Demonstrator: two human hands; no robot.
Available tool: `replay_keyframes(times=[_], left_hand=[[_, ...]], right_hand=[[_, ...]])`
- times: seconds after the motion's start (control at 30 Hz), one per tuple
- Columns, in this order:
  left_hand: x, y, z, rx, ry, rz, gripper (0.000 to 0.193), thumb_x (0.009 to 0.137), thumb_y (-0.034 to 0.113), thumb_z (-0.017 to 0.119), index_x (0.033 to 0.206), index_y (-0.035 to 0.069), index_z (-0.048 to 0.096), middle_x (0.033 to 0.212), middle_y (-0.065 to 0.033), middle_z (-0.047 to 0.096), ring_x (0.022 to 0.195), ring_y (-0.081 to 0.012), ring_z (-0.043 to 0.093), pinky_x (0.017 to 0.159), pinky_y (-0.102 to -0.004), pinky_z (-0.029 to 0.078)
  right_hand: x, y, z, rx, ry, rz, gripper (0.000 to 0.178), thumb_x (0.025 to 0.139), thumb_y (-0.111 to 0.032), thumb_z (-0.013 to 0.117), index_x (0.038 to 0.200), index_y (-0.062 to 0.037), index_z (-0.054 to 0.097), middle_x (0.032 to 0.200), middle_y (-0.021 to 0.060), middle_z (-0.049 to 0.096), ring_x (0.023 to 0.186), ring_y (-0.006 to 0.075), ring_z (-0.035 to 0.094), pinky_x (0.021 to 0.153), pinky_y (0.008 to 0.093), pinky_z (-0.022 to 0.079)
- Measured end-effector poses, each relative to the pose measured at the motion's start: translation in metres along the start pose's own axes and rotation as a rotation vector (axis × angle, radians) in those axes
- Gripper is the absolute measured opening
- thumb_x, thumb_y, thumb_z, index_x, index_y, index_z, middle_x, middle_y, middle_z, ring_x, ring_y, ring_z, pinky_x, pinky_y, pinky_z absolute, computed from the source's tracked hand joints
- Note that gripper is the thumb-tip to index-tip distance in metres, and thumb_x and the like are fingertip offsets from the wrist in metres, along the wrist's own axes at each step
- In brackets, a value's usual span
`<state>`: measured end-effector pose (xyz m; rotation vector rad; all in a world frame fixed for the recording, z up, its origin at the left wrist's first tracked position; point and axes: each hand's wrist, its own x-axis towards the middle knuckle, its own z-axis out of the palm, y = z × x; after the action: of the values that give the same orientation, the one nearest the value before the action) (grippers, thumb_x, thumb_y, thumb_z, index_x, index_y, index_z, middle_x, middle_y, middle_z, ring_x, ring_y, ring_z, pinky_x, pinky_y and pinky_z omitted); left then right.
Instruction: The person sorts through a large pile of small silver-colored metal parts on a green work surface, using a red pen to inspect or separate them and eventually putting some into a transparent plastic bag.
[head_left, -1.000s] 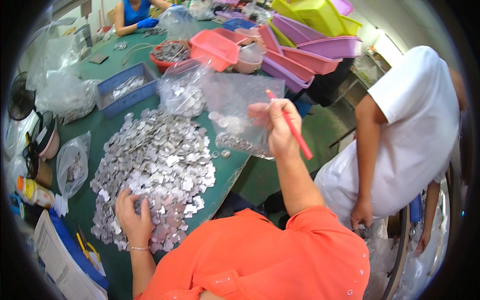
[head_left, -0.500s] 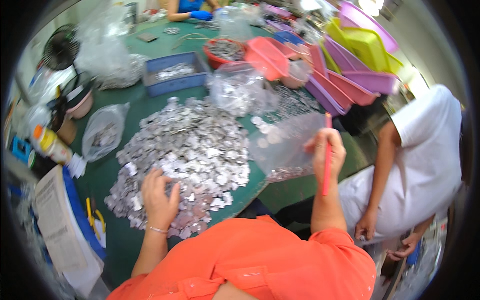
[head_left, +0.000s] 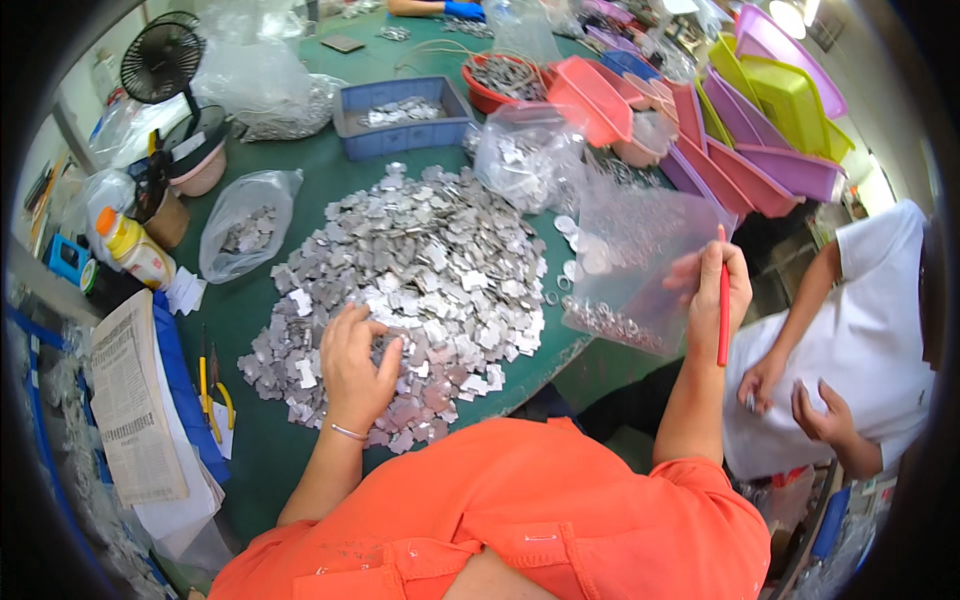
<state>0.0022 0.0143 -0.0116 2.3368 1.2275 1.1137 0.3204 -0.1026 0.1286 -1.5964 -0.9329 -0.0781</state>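
Note:
A broad heap of flat silver metal pieces (head_left: 430, 260) covers the middle of the green table (head_left: 265, 190). My left hand (head_left: 358, 365) lies on the heap's near left side, fingers spread, with a bracelet at the wrist. Off the table's right edge, my right hand (head_left: 722, 285) grips a clear plastic bag (head_left: 640, 240) by its side. Small metal rings (head_left: 610, 322) have gathered along the bag's lower part. A red pencil (head_left: 723, 310) is also held in that hand, standing nearly upright along the palm. A few pale discs (head_left: 567, 225) lie on the table beside the bag.
Behind the heap stand a blue bin (head_left: 400, 118), a red bowl (head_left: 500, 80) and stacked coloured baskets (head_left: 760, 120). Left are a bag of parts (head_left: 250, 225), a fan (head_left: 163, 58), pliers (head_left: 215, 395) and a newspaper (head_left: 135, 400). A person in white (head_left: 830, 340) stands at right.
The view has shifted, so the table's things sit farther right in the picture. The bag is turned to show more of its face. The bystander's hands have come up. Both my hands keep their holds.

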Motion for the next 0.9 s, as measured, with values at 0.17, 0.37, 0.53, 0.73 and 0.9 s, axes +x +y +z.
replay_keyframes(times=[0.17, 0.37, 0.53, 0.73, 0.9], left_hand=[[-0.002, -0.004, 0.0, 0.035, -0.048, -0.03, 0.018, 0.075, 0.017, 0.063, 0.086, 0.005, 0.056, 0.111, -0.0171, 0.055, 0.112, -0.0349, 0.046, 0.095, -0.0427, 0.033], [-0.001, 0.001, 0.0, 0.063, -0.058, -0.028, 0.019, 0.077, 0.016, 0.062, 0.089, 0.002, 0.056, 0.113, -0.017, 0.055, 0.112, -0.0341, 0.047, 0.094, -0.0396, 0.035], [0.0, 0.002, 0.001, 0.064, -0.067, -0.033, 0.019, 0.077, 0.016, 0.062, 0.089, 0.002, 0.056, 0.113, -0.0169, 0.055, 0.112, -0.0338, 0.047, 0.095, -0.0397, 0.035], [0.001, 0.001, 0.0, 0.06, -0.059, -0.043, 0.019, 0.076, 0.017, 0.063, 0.088, 0.003, 0.056, 0.113, -0.017, 0.055, 0.112, -0.0343, 0.047, 0.095, -0.0407, 0.035], [0.001, 0.002, 0.001, 0.036, -0.054, -0.043, 0.02, 0.075, 0.017, 0.063, 0.088, 0.003, 0.057, 0.112, -0.0172, 0.055, 0.112, -0.0351, 0.046, 0.095, -0.0418, 0.033]], right_hand=[[0.006, -0.001, 0.001, 0.074, 0.041, -0.05, 0.025, 0.094, -0.025, 0.046, 0.082, -0.0037, 0.051, 0.067, 0.0068, 0.062, 0.05, 0.0109, 0.058, 0.041, 0.0177, 0.036], [0.008, -0.002, -0.006, 0.076, 0.074, -0.059, 0.027, 0.093, -0.029, 0.048, 0.082, -0.0036, 0.052, 0.07, 0.008, 0.064, 0.052, 0.0122, 0.06, 0.04, 0.0179, 0.033], [0.007, -0.003, -0.008, 0.069, 0.082, -0.073, 0.025, 0.093, -0.027, 0.048, 0.084, -0.0032, 0.052, 0.07, 0.0081, 0.064, 0.052, 0.0109, 0.059, 0.041, 0.0177, 0.033], [0.004, 0.002, -0.009, 0.056, 0.074, -0.109, 0.023, 0.093, -0.024, 0.049, 0.087, -0.0022, 0.053, 0.07, 0.008, 0.063, 0.051, 0.0111, 0.057, 0.043, 0.0181, 0.035], [0.002, 0.01, -0.014, 0.046, 0.043, -0.153, 0.024, 0.093, -0.022, 0.049, 0.088, 0.001, 0.051, 0.071, 0.0098, 0.062, 0.053, 0.0132, 0.058, 0.047, 0.0194, 0.04]])
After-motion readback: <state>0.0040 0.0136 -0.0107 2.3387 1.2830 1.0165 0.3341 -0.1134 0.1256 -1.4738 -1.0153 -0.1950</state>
